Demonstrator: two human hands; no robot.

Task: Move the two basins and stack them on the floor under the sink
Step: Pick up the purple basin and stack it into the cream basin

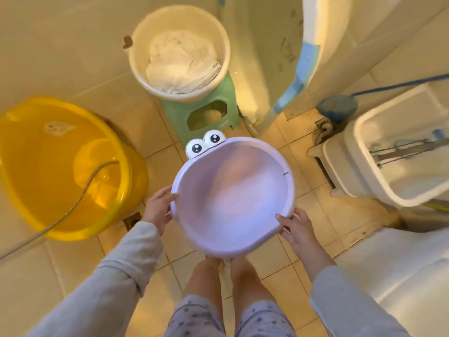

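Note:
I hold a pale lilac basin (233,198) with two cartoon eyes on its far rim, level above the tiled floor and above my legs. My left hand (158,207) grips its left rim and my right hand (297,229) grips its near right rim. The basin is empty. A cream basin (136,57) with white cloth inside rests on a green plastic stool (175,115) straight ahead. The white surface at the lower right edge may be the sink (401,263); I cannot tell.
A large yellow tub (116,152) of water with a metal hose (80,198) in it stands at the left. A white toilet cistern (379,152), lid off, is at the right. A blue mop (337,108) leans behind it. A floor drain (132,221) lies near the tub.

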